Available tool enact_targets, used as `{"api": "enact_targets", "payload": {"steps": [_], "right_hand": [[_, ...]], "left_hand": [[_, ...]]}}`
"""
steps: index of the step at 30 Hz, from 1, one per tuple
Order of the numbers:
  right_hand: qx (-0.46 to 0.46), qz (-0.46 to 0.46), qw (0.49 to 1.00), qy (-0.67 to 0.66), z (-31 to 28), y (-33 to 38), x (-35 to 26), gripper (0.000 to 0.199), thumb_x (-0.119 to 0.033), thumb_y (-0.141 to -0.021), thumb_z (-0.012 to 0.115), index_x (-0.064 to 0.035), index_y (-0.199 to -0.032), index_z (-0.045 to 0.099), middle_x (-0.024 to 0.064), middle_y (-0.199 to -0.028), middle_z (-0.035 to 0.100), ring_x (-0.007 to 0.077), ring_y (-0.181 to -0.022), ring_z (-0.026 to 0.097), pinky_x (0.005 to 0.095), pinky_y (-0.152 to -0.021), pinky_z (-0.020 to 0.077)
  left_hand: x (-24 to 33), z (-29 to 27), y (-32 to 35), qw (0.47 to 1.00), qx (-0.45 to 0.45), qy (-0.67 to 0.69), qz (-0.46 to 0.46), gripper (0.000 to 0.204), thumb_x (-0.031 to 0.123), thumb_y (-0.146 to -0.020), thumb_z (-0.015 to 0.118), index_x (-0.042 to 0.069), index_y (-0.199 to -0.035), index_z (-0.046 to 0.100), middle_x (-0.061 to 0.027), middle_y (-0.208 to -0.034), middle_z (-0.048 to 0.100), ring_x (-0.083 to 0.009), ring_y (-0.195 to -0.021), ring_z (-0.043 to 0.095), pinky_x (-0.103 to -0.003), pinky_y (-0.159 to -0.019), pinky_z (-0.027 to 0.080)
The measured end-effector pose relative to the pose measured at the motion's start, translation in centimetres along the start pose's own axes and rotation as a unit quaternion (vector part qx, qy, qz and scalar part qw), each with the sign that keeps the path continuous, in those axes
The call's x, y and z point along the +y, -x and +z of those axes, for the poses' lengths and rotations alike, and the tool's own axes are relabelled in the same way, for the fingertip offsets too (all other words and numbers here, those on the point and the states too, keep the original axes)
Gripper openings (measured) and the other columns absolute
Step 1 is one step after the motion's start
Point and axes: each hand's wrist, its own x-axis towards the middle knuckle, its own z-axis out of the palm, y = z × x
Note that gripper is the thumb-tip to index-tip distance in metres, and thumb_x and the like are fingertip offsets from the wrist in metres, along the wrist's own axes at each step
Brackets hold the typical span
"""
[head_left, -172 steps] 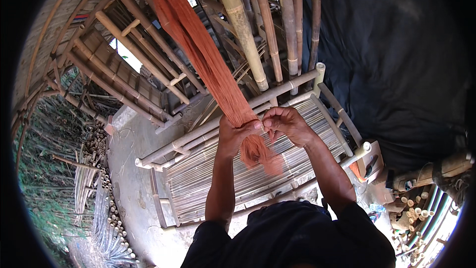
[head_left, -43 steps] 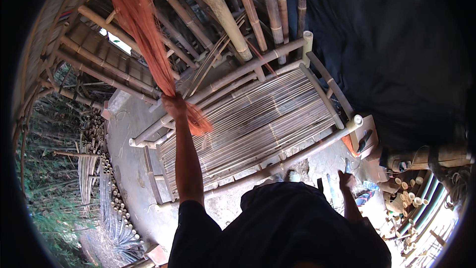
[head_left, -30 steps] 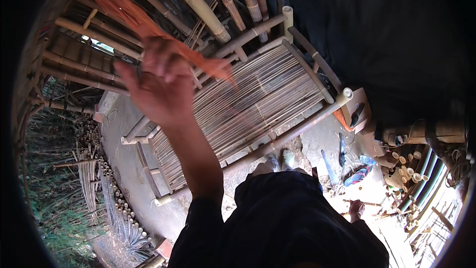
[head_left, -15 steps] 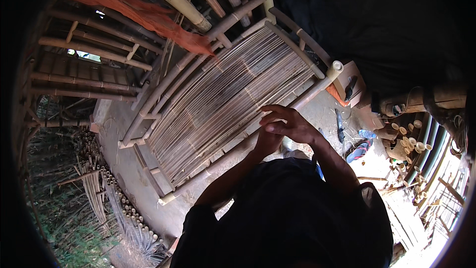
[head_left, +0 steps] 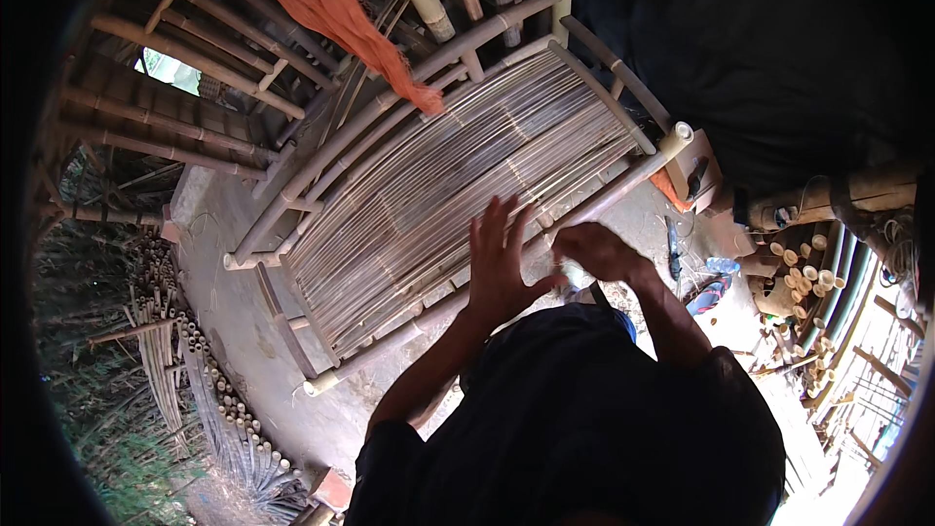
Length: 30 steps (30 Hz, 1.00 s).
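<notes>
My left hand (head_left: 499,268) is raised over the front rail of a bamboo bench (head_left: 458,200), fingers spread and thumb out toward the right. Nothing is in it. Close by on its right, my right hand (head_left: 601,253) is held up with its back showing and its fingers curled loosely inward. I see nothing held in it, though the palm side is hidden. A small gap separates the two hands, and neither appears to grip the bench. The bench has a slatted seat, thick pole rails and a backrest.
An orange cloth (head_left: 336,15) hangs at the upper left beside bamboo poles. Stacked cut bamboo (head_left: 234,399) lines the lower left. At right are a plastic bottle (head_left: 722,264), footwear (head_left: 708,294), a cardboard box (head_left: 703,166) and more cut bamboo (head_left: 804,282). Dark sheeting (head_left: 740,39) covers the upper right.
My hands were touching and have come apart. The left rose and spread its fingers, while the right shifted slightly right and curled its fingers. The whole view has tilted a little.
</notes>
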Motion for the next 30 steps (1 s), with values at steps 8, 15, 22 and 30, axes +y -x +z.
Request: {"api": "enact_targets", "payload": {"steps": [8,15,22,30], "right_hand": [[0.189,0.090,0.964,-0.163,-2.4,4.6,-7.2,0.026,-0.032,-0.096,0.061,-0.0082,-0.085,0.062,-0.0065,-0.071,0.051,0.0036,-0.064,0.042,0.0222,-0.058,0.0346],[0.332,0.208,0.874,-0.287,-3.4,10.0,-4.5,0.021,-0.028,-0.093,0.062,-0.0098,-0.083,0.060,-0.0115,-0.061,0.031,-0.0007,-0.051,0.023,0.0204,-0.046,0.0170],[0.356,0.143,0.919,0.092,-2.7,10.7,-1.7,0.025,-0.018,-0.090,0.070,-0.0023,-0.108,0.066,0.0106,-0.096,0.071,0.0222,-0.090,0.068,0.0335,-0.080,0.0530],[0.034,-0.005,0.981,-0.191,7.1,2.8,-10.8,0.036,-0.017,-0.088,0.074,-0.0037,-0.120,0.062,0.0109,-0.103,0.070,0.0218,-0.094,0.066,0.0354,-0.083,0.0514]], "left_hand": [[-7.2,-4.5,6.0,0.885,-0.118,0.440,-0.101,0.020,0.018,-0.099,0.061,-0.001,-0.096,0.069,-0.0047,-0.083,0.068,-0.0092,-0.073,0.059,-0.025,-0.068,0.048],[-12.7,-7.7,10.9,0.810,-0.144,0.526,-0.217,0.019,0.017,-0.099,0.061,0.002,-0.090,0.067,0.0052,-0.066,0.052,-0.0025,-0.058,0.039,-0.022,-0.053,0.033],[-11.5,-6.5,11.5,0.874,-0.094,0.433,-0.199,0.024,0.020,-0.099,0.059,0.001,-0.088,0.068,0.0037,-0.066,0.055,-0.0045,-0.060,0.043,-0.023,-0.056,0.039],[-5.1,-4.4,7.7,0.911,-0.166,0.368,-0.087,0.020,0.015,-0.099,0.059,-0.002,-0.094,0.068,-0.0036,-0.070,0.062,-0.0069,-0.060,0.052,-0.025,-0.056,0.044]]}}
